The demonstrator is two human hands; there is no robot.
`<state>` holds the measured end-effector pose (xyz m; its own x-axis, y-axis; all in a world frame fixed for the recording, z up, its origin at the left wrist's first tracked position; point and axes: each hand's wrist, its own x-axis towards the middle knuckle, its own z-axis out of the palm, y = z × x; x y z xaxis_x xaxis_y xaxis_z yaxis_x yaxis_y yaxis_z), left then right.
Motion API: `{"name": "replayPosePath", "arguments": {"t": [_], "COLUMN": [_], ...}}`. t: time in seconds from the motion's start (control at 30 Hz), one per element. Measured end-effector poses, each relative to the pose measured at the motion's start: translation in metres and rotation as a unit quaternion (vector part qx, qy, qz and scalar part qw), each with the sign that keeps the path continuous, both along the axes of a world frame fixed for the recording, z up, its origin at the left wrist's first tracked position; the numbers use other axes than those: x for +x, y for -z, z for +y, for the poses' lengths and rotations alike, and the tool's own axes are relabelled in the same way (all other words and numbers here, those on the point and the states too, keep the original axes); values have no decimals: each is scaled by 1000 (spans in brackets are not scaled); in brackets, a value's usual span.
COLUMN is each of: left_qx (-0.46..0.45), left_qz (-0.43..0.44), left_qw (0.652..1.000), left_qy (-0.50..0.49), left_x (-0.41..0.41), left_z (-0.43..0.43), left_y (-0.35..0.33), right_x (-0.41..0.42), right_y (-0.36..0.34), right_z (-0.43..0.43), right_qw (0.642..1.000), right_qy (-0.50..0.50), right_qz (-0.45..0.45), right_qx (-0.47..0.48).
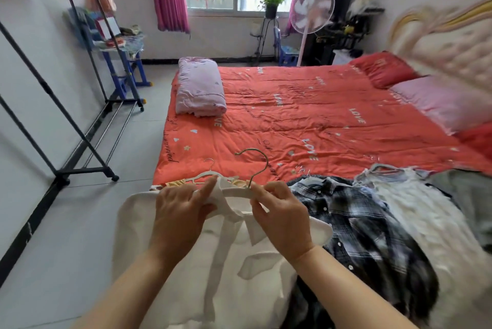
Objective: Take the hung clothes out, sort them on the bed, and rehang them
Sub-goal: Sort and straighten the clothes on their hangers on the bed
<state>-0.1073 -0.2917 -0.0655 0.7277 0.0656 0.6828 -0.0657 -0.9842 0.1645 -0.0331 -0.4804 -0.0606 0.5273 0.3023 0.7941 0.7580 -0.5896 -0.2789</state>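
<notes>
Garments lie on the bed [292, 121]; left hand [181, 211] grip holds the white shirt [226, 275] collar, right hand [282, 218] pinches its hanger [237, 191]; rehanging seemingly remains.

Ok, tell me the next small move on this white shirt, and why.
Probably settle the collar over the white plastic hanger with the brass hook, squaring the white collared shirt. The left hand holds the collar flap, the right hand pinches the hanger near its hook, and the shirt lies on the red-quilted bed.
</notes>
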Motion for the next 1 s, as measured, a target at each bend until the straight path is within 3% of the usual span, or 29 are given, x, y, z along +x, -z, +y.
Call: {"name": "replayPosePath", "arguments": {"t": [0.2, 0.6, 1.0], "left_qx": [32, 25, -73], "left_qz": [-31, 3, 101], "left_qw": [998, 997, 991], "left_qy": [44, 70, 53], "left_x": [-6, -18, 1], "left_z": [-56, -223, -369], "left_y": [-36, -73, -32], "right_x": [-27, -45, -12], "right_y": [-38, -70, -45], "right_z": [-67, -239, -373], "right_qw": [999, 997, 999], "right_qy": [30, 67, 25], "right_qz": [-15, -43, 13], "right_qx": [20, 4, -43]}}
